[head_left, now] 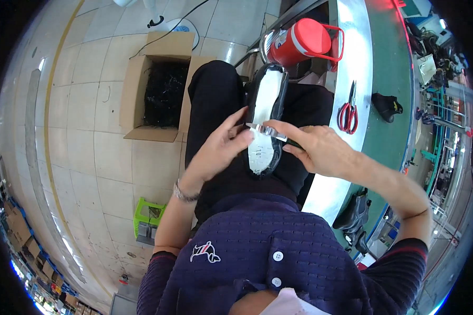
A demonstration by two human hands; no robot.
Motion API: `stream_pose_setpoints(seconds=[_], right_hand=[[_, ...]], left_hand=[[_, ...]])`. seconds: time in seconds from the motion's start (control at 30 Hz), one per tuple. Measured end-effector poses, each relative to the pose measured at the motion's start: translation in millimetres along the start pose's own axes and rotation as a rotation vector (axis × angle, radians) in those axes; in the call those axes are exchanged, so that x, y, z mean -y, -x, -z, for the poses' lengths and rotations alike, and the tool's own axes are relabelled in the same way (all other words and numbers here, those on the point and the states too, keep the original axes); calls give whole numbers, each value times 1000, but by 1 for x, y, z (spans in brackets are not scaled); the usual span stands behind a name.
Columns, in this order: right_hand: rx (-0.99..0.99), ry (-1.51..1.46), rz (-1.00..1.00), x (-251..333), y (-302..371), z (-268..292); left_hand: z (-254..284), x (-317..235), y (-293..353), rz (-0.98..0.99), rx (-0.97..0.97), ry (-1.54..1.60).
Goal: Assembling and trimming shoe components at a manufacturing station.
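Observation:
A black shoe upper on a last lies sole up across my lap, its white bottom board [266, 94] facing me and the black edge folded round it. My left hand [220, 147] grips its left side, thumb on the white board and fingers at the edge. In my right hand [318, 144] is a shiny metal hand tool [261, 128], its head lying across the middle of the board close to my left fingertips. Part of a dark green handle shows under the right fingers; the tool's exact kind is hard to make out.
Left of my legs stands an open cardboard box [134, 100] with black scraps inside. A green plastic stool [144, 212] is on the floor. Red-handled scissors [348, 115] lie on the metal bench edge [355, 52], near a red jug [299, 44]. Black shoes [386, 106] sit on the green conveyor belt [391, 63].

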State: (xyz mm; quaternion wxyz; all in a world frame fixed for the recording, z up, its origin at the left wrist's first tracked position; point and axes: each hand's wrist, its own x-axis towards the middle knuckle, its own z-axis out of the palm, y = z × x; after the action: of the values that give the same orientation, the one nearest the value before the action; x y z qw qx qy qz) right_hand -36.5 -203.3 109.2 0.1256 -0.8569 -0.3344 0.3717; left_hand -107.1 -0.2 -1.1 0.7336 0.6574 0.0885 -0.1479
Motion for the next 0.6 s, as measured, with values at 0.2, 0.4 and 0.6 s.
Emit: stream_pose_setpoints(seconds=[0.2,0.4,0.6], right_hand=[[-191,-147,-13,-6,4,-27],[-358,118,283,16,-3,59],[-173,530,-9,-22,-42,53]], left_hand=[[-11,14,-42,310,360,991],[2,-1,-44,302,297,555],[7,-5,-52,255,383,549]])
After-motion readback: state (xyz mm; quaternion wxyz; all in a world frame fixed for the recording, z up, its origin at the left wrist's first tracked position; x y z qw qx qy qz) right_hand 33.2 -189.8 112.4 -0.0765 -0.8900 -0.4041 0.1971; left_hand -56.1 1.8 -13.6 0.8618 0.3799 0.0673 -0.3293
